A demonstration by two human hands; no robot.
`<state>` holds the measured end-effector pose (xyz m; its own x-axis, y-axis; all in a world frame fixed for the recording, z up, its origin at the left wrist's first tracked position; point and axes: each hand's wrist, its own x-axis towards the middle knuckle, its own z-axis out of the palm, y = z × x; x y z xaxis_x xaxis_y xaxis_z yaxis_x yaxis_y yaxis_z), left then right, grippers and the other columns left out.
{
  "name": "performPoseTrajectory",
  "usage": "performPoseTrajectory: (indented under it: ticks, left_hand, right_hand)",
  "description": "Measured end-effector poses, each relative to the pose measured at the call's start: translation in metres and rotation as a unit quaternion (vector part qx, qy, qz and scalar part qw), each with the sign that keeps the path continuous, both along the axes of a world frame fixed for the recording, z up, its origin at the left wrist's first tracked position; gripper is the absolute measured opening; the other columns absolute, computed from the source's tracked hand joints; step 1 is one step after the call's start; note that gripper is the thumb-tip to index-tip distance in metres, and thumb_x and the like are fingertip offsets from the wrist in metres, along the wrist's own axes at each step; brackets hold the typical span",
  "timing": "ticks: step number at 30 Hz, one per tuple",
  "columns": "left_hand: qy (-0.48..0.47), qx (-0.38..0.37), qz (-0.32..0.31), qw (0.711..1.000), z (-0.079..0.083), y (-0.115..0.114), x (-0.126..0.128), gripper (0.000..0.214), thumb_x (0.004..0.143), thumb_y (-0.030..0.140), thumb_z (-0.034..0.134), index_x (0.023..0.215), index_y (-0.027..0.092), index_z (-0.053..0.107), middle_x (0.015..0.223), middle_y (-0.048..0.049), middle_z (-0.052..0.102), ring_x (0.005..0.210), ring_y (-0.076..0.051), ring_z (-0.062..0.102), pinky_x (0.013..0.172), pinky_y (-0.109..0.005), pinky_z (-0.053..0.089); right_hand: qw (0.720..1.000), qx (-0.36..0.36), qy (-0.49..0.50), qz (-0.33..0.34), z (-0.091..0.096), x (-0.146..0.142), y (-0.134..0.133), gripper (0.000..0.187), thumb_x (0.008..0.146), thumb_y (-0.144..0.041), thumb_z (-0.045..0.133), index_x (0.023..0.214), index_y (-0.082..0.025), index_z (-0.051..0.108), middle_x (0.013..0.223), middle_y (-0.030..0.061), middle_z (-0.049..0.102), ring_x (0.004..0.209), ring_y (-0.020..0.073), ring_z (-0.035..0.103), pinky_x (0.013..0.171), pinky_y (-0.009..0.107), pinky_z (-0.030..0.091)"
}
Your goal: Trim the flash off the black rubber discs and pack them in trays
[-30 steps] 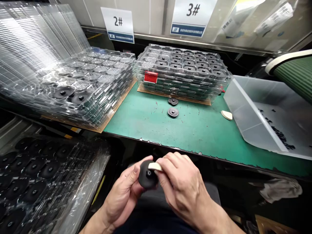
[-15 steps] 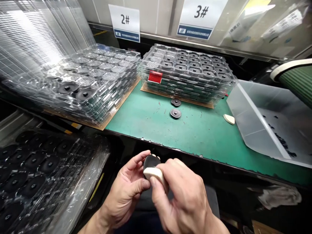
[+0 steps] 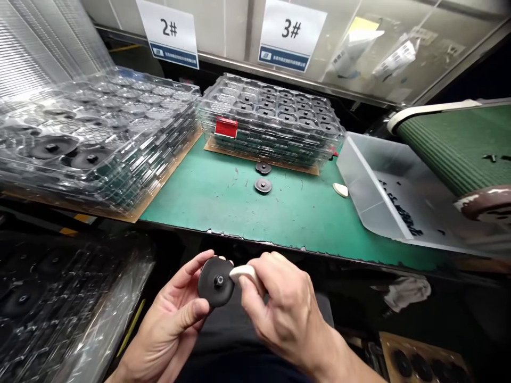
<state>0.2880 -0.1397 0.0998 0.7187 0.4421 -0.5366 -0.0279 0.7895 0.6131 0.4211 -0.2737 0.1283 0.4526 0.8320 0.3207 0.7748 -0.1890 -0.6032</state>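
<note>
The left hand curls around a black disc, now face-on, at six o'clock. The right hand pinches a white wedge pad against its rim.

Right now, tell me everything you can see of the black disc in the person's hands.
The black disc is round and flat, matte like rubber or plastic, with a small raised hub at its centre. It is tilted, face toward the camera, held below the front edge of the green bench. The left hand grips it from behind and below, and a pale wedge, pinched in the right hand, touches its right rim.
</note>
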Motion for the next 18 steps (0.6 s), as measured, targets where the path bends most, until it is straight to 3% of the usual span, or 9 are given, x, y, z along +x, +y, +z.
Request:
performPoseTrajectory:
  ticks: [5, 8, 13, 16, 18]
  left_hand:
    - [0.008, 0.002, -0.020, 1.000, -0.010, 0.002, -0.004, 0.071, 0.078, 0.028, 0.087, 0.143, 0.036, 0.060, 0.140, -0.0046, 0.070, 0.136, -0.029, 0.059, 0.098, -0.025, 0.057]
    - [0.013, -0.005, -0.021, 1.000, -0.013, 0.002, -0.006, 0.071, 0.078, 0.028, 0.088, 0.144, 0.035, 0.060, 0.143, -0.0042, 0.068, 0.141, -0.028, 0.054, 0.100, -0.023, 0.055]
    - [0.015, -0.018, -0.025, 0.999, -0.007, 0.001, -0.004, 0.069, 0.080, 0.033, 0.087, 0.144, 0.036, 0.060, 0.141, -0.0042, 0.069, 0.139, -0.028, 0.056, 0.106, -0.026, 0.051]
    - [0.014, -0.028, -0.027, 0.999, -0.003, 0.002, -0.003, 0.065, 0.081, 0.032, 0.086, 0.142, 0.033, 0.062, 0.138, -0.0039, 0.071, 0.138, -0.026, 0.057, 0.110, -0.028, 0.048]
    - [0.019, -0.036, -0.029, 0.999, -0.002, 0.002, -0.002, 0.060, 0.084, 0.033, 0.084, 0.140, 0.032, 0.064, 0.135, -0.0042, 0.073, 0.133, -0.023, 0.061, 0.108, -0.027, 0.049]
  right_hand:
    - [0.997, 0.035, 0.003, 0.062, -0.003, 0.005, 0.000, 0.018, 0.097, -0.018, 0.051, 0.080, -0.018, 0.055, 0.072, 0.0014, 0.050, 0.064, 0.0158, 0.041, 0.061, 0.032, 0.030]
    - [1.000, 0.010, -0.004, 0.026, -0.005, 0.008, 0.001, 0.023, 0.100, -0.017, 0.049, 0.078, -0.019, 0.052, 0.072, 0.0009, 0.051, 0.066, 0.0153, 0.043, 0.063, 0.032, 0.031]
    - [0.996, 0.014, 0.000, 0.092, -0.006, 0.009, 0.002, 0.019, 0.098, -0.019, 0.050, 0.080, -0.018, 0.053, 0.074, 0.0022, 0.053, 0.066, 0.0159, 0.043, 0.063, 0.033, 0.032]
    - [0.999, -0.009, 0.007, 0.053, -0.008, 0.011, 0.002, 0.021, 0.102, -0.019, 0.049, 0.082, -0.018, 0.054, 0.075, 0.0017, 0.054, 0.069, 0.0161, 0.045, 0.065, 0.033, 0.033]
    - [0.998, -0.007, 0.006, 0.063, -0.008, 0.011, 0.001, 0.021, 0.101, -0.017, 0.049, 0.081, -0.018, 0.053, 0.074, 0.0013, 0.052, 0.068, 0.0157, 0.043, 0.065, 0.033, 0.032]
